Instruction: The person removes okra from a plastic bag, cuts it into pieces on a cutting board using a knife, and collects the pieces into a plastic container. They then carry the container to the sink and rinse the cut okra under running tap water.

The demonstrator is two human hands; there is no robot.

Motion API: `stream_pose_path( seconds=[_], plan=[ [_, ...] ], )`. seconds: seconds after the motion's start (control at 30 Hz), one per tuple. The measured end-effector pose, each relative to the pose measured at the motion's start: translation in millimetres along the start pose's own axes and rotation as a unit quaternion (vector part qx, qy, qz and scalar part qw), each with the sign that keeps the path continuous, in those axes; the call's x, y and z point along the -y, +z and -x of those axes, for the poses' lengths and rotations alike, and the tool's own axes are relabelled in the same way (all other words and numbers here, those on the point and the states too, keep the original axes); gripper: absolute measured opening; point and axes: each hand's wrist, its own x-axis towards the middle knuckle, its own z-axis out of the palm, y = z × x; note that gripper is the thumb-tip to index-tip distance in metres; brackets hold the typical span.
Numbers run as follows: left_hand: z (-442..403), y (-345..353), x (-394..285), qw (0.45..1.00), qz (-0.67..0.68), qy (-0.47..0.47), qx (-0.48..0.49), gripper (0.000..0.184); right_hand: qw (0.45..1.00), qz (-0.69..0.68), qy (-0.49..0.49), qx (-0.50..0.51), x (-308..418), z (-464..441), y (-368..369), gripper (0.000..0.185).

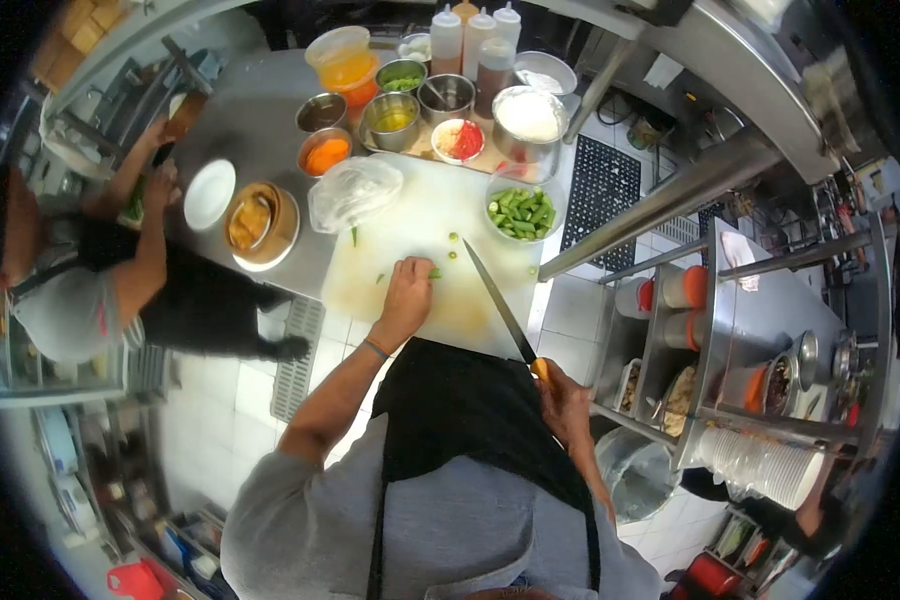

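Observation:
My left hand (408, 297) is closed, pressing a green vegetable piece (433, 273), which looks like okra, onto the white cutting board (370, 290). Its fingers hide most of the piece. Gripped in my right hand (567, 405) is a long kitchen knife (500, 300) by its yellowish handle; the blade points up and left over the board's right part, apart from the okra. Small green slices (452, 254) lie between blade and left hand. A clear bowl of cut green pieces (520, 213) stands at the board's upper right, and a crumpled plastic bag (355, 195) at its upper left.
Metal containers (391, 122), squeeze bottles (447, 45) and a white-filled tub (527, 118) crowd the far side. A co-worker (70, 270) stands left, near a white plate (210, 195) and a round brown container (262, 222). A metal post (660, 205) slants at right above a shelf unit.

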Motion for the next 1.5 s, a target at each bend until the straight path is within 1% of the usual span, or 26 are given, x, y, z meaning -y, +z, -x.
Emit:
stream_pose_path(
  seconds=[0.07, 0.13, 0.2, 0.27, 0.3, 0.37, 0.47, 0.5, 0.53, 0.6, 0.67, 0.7, 0.77, 0.8, 0.87, 0.9, 0.93, 1.0, 1.03, 1.1, 1.17, 1.2, 1.33, 1.4, 1.47, 1.5],
  plan=[
    [-12.3, -0.7, -2.2, 1.000, 0.026, 0.005, -0.006, 0.025, 1.000, 0.017, -0.006, -0.025, -7.9, 1.6, 7.2, 0.035],
    [-43.8, -18.5, -26.7, 0.997, 0.074, -0.001, -0.020, 0.023, 0.998, 0.049, -0.010, -0.035, -7.6, 1.2, 6.3, 0.036],
    [-84.7, -24.6, -50.0, 0.992, 0.099, 0.068, -0.048, 0.023, 0.996, 0.084, -0.016, -0.035, -6.9, -0.1, 6.2, 0.037],
    [-119.3, -27.9, -70.9, 0.987, 0.138, 0.082, 0.003, 0.033, 0.992, 0.104, -0.039, -0.058, -7.4, -7.0, 10.7, 0.041],
    [-131.3, -32.1, -77.4, 0.987, 0.137, 0.080, -0.001, 0.033, 0.992, 0.106, -0.043, -0.056, -8.5, -11.4, 15.7, 0.041],
    [-147.3, -39.1, -84.8, 0.980, 0.165, 0.106, -0.028, 0.039, 0.985, 0.128, -0.065, -0.095, -10.9, -20.2, 24.6, 0.039],
    [-137.6, -46.8, -40.1, 0.987, 0.126, 0.080, -0.062, 0.043, 0.982, 0.143, -0.060, -0.108, -5.9, -17.3, 21.8, 0.041],
    [-125.6, -52.7, -23.0, 0.992, 0.087, 0.055, -0.076, 0.035, 0.982, 0.142, -0.056, -0.113, -6.3, -12.6, 17.5, 0.041],
    [-106.6, -60.0, -6.6, 0.994, 0.048, 0.030, -0.090, 0.028, 0.981, 0.150, -0.049, -0.111, -8.8, -5.6, 10.5, 0.041],
    [-59.6, -73.5, 19.4, 0.994, 0.042, -0.048, -0.085, 0.027, 0.981, 0.155, -0.037, -0.109, -10.4, 12.8, -2.5, 0.041],
    [-19.2, -72.9, 42.6, 0.992, -0.017, -0.069, -0.108, 0.030, 0.976, 0.173, -0.003, -0.133, -11.5, 32.8, -12.5, 0.041],
    [-10.2, -67.8, 52.8, 0.992, -0.014, -0.070, -0.101, 0.030, 0.975, 0.177, 0.007, -0.136, -16.3, 41.4, -13.7, 0.045],
    [5.0, -57.3, 67.3, 0.985, -0.083, -0.088, -0.126, 0.043, 0.971, 0.193, 0.023, -0.142, -16.5, 50.6, -14.2, 0.046],
    [6.8, -50.0, 70.1, 0.985, -0.081, -0.093, -0.123, 0.043, 0.966, 0.208, 0.032, -0.151, -15.5, 53.6, -14.4, 0.048],
    [2.4, -33.6, 69.6, 0.981, -0.132, -0.104, -0.099, 0.059, 0.964, 0.223, 0.027, -0.140, -15.9, 55.1, -8.7, 0.051],
    [-1.0, -29.6, 65.1, 0.980, -0.139, -0.118, -0.076, 0.068, 0.969, 0.205, 0.058, -0.124, -13.1, 54.4, -2.4, 0.050],
    [-5.8, -23.8, 61.9, 0.980, -0.138, -0.123, -0.078, 0.068, 0.973, 0.186, 0.088, -0.109, -11.3, 53.0, 4.1, 0.049],
    [-10.5, -11.2, 52.3, 0.988, -0.038, -0.113, -0.098, 0.066, 0.983, 0.154, 0.064, -0.077, -9.9, 52.7, 14.3, 0.050],
    [-9.2, -4.3, 41.8, 0.988, -0.038, -0.116, -0.099, 0.066, 0.988, 0.127, 0.054, -0.065, -10.3, 51.8, 19.6, 0.051],
    [-5.7, 9.4, 15.5, 0.994, 0.049, -0.063, -0.070, 0.060, 0.993, 0.103, 0.040, -0.051, -14.4, 45.1, 28.5, 0.052],
    [3.7, 15.1, -8.1, 0.991, 0.128, -0.036, -0.033, 0.055, 0.989, 0.107, -0.062, -0.077, -15.0, 33.2, 37.4, 0.051],
    [5.2, 15.0, -13.1, 0.987, 0.155, -0.014, -0.028, 0.055, 0.989, 0.107, -0.063, -0.078, -8.5, 25.7, 39.3, 0.051],
    [-6.7, -19.1, -6.4, 0.987, 0.147, -0.004, -0.058, 0.060, 0.985, 0.137, -0.033, -0.099, 9.7, 2.2, 52.7, 0.047],
    [-36.9, -44.4, -1.5, 0.996, 0.052, 0.001, -0.074, 0.066, 0.984, 0.147, -0.021, -0.097, 12.7, 0.1, 58.6, 0.045],
    [-72.0, -51.4, 13.7, 0.994, 0.014, 0.049, -0.092, 0.070, 0.987, 0.140, -0.017, -0.071, 17.0, 1.0, 61.1, 0.043],
    [-90.9, -50.8, 21.0, 0.993, -0.009, 0.084, -0.086, 0.066, 0.987, 0.143, -0.018, -0.068, 17.5, 4.5, 60.5, 0.043]
  ],
)
